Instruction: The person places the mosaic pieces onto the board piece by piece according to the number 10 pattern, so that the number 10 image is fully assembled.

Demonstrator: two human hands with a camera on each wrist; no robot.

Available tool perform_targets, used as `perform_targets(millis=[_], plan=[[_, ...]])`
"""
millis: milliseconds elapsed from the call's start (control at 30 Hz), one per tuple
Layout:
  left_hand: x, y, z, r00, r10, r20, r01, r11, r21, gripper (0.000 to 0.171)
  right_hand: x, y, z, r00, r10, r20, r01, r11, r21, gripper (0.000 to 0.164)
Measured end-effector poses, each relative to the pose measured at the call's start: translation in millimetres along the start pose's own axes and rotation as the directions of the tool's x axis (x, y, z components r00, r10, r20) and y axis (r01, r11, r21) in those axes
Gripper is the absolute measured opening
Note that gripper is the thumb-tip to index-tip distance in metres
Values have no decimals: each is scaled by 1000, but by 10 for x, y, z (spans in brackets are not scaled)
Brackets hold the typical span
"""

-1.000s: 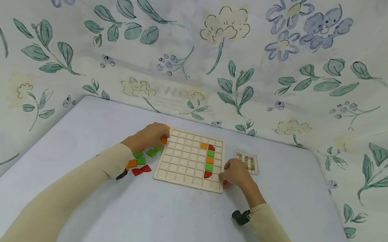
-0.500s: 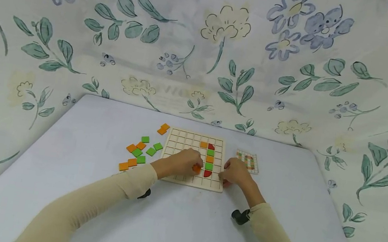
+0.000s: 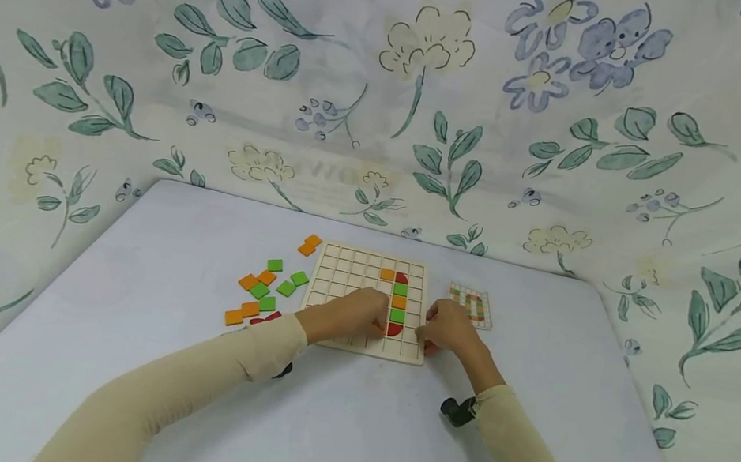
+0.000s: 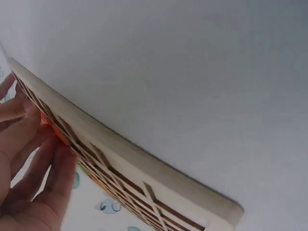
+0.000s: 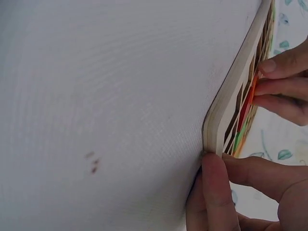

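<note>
A square wooden grid board (image 3: 342, 265) lies on the table. My left hand (image 3: 358, 311) is over its lower middle, and its fingers pinch an orange square tile (image 4: 54, 127) at the grid surface. Just right of those fingertips a column runs down the board: a red rounded piece (image 3: 402, 278), green tiles, an orange tile (image 3: 399, 302) and another red rounded piece (image 3: 395, 330) at the bottom. One more orange tile (image 3: 388, 274) sits left of the top red piece. My right hand (image 3: 450, 326) grips the board's right edge near the front corner, with thumb and fingers at the rim.
Loose green tiles (image 3: 275, 265) and orange tiles (image 3: 234, 317) lie scattered left of the board, with red pieces (image 3: 273, 316) partly behind the left sleeve. A printed pattern card (image 3: 482, 309) lies beyond my right hand. Floral cloth (image 3: 335, 82) rises behind the table.
My left hand has come from the loose tiles at the board's left side, bringing an orange tile to the cell beside the lower red piece. The right hand has stayed at the board's edge.
</note>
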State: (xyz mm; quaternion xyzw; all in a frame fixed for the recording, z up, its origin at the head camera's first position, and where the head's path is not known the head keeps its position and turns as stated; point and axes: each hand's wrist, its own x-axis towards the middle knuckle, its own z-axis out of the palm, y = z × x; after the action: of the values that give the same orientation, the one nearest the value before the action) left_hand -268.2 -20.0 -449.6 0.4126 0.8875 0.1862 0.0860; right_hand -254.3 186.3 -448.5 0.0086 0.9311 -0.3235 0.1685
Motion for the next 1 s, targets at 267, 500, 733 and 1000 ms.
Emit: perform_targets(millis=[267,500,733,1000], plan=[[-208,36,-58,999,-43,-12,44,986,162,15,1,-10,-1,1000,4,-14,-5,1000,-28,26],[-570,-410,-361,984,-161,-77,169,978,119,22,-10,-19,17,1000,2,-14,-3,999,-40,27],[-1040,-635,-584,957,-286,43,285,958,26,18,-36,-31,20,1000,1,-24,-3,995,-103,28],[-1282,-653,-479,976,-200,82,197,979,46,13,-42,-50,23,1000,-5,-21,3,997,-81,28]])
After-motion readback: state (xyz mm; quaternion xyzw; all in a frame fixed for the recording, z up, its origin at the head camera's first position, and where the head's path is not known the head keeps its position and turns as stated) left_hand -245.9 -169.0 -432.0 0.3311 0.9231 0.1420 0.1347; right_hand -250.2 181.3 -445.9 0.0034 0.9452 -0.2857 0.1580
